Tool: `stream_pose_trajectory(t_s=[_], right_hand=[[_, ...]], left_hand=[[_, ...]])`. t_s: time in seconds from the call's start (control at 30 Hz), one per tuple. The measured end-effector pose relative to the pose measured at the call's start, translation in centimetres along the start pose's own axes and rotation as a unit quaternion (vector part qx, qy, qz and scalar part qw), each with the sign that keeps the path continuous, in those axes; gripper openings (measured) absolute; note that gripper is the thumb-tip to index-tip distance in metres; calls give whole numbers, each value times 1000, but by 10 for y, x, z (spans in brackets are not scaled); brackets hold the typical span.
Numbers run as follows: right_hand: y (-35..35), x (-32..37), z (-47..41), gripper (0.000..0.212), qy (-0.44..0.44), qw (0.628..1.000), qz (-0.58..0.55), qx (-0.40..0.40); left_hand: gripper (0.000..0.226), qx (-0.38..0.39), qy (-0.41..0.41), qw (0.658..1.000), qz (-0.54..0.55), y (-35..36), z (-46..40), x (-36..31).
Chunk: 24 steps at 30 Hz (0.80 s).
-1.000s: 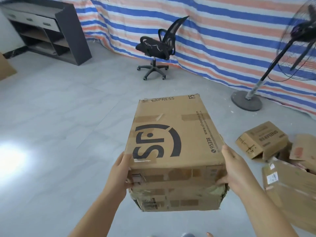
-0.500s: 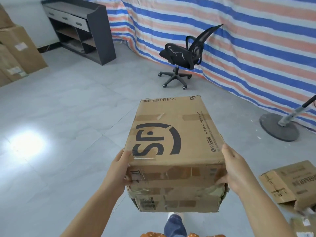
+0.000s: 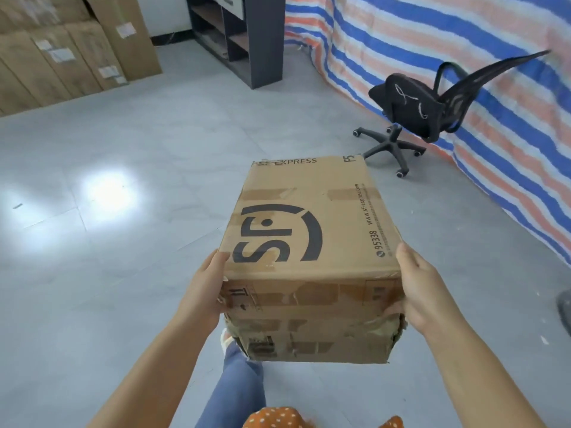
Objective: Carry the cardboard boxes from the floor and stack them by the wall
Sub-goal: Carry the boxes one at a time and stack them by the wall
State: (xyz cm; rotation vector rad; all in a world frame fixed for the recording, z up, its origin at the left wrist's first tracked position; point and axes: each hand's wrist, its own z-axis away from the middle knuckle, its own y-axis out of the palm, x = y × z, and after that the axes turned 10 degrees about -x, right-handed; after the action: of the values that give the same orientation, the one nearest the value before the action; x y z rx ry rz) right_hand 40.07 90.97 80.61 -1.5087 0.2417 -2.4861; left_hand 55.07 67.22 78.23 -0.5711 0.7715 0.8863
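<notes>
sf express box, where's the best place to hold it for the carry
Hold the SF Express box by its two long side walls near the closer end, one hand from each side, as the left hand and right hand do now. The lower near corner on the right is torn and crushed, so keep the fingers above it on firm cardboard.

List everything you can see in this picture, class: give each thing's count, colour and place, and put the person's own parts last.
carried box: one, brown with black print, centre, held off the floor
stacked boxes: several, brown with white labels, far left
shelf unit: one, dark grey, top centre
office chair: one, black, right, in front of the tarp
tarp: one, blue, orange and white stripes, right
floor: grey tiles, with light glare at left
leg: one, in blue jeans, below the box
left hand: holds the box's left side
right hand: holds the box's right side
</notes>
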Motion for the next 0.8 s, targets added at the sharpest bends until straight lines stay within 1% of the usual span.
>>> stream_pose_trajectory(t_s=[0.07, 0.2, 0.27, 0.43, 0.6, 0.7, 0.8], right_hand=[[33, 19, -27, 38, 0, 1000, 7, 22], [108, 66, -79, 41, -18, 999, 10, 30], [151, 96, -106, 42, -15, 999, 12, 32], [222, 157, -144, 39, -14, 999, -2, 36], [290, 212, -187, 39, -26, 999, 9, 36], [332, 241, -224, 38, -28, 998, 14, 54], [380, 270, -268, 38, -31, 997, 16, 75]], left_hand=[[33, -17, -8, 1000, 8, 0, -31, -18], [22, -19, -2, 1000, 17, 2, -107, -72], [21, -9, 1, 1000, 17, 0, -150, -111], [22, 11, 22, 1000, 18, 0, -222, -184], [25, -3, 29, 999, 25, 4, -292, -245], [30, -21, 28, 999, 33, 10, -334, -273], [30, -42, 26, 997, 53, 19, -381, -300]])
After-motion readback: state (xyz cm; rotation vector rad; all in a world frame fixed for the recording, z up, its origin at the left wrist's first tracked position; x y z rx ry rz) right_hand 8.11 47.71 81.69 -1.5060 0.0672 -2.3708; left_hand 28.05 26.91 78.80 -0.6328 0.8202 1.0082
